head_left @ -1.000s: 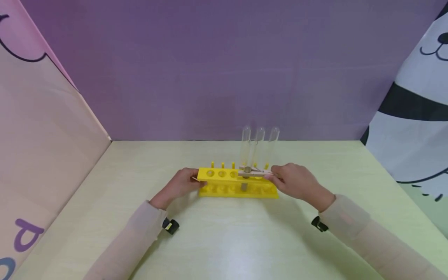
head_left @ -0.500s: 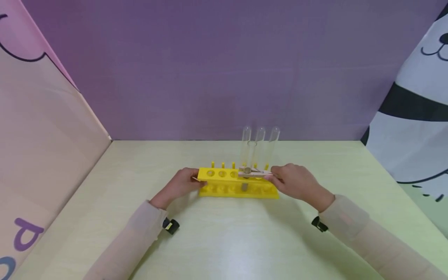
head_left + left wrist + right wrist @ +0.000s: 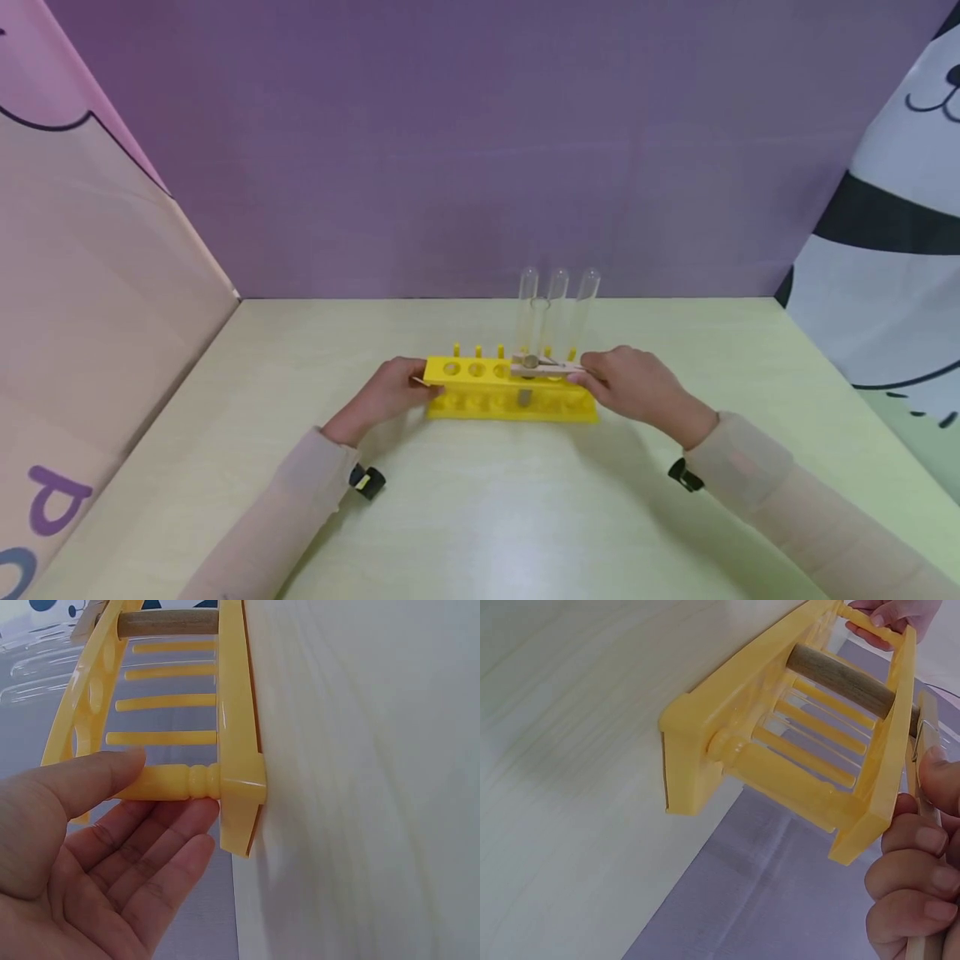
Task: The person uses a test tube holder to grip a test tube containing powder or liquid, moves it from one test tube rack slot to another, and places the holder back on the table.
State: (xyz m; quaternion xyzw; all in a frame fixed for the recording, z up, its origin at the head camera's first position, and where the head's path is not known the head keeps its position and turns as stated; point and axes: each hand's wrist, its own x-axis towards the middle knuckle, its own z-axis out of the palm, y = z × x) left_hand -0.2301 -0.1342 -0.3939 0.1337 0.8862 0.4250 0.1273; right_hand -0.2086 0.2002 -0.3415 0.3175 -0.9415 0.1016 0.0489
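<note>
A yellow test tube rack (image 3: 512,408) stands on the table. My left hand (image 3: 392,389) holds its left end, the thumb and fingers around the yellow end post (image 3: 169,782) in the left wrist view. A clear test tube (image 3: 539,323) appears to stand upright in a rack hole, its mouth up. Its lower part (image 3: 840,679) looks solid brown in the right wrist view. My right hand (image 3: 637,385) grips a wooden test tube clamp (image 3: 551,368) by its handle, its jaws at the tube just above the rack's top plate.
Three clear test tubes (image 3: 587,307) sit upside down on pegs along the rack's back right. More yellow pegs (image 3: 478,352) stand bare at the back left. A purple cloth wall (image 3: 450,167) rises behind the pale table (image 3: 480,508).
The head view has shifted very slightly. Both hands, the clamp and the rack keep their places.
</note>
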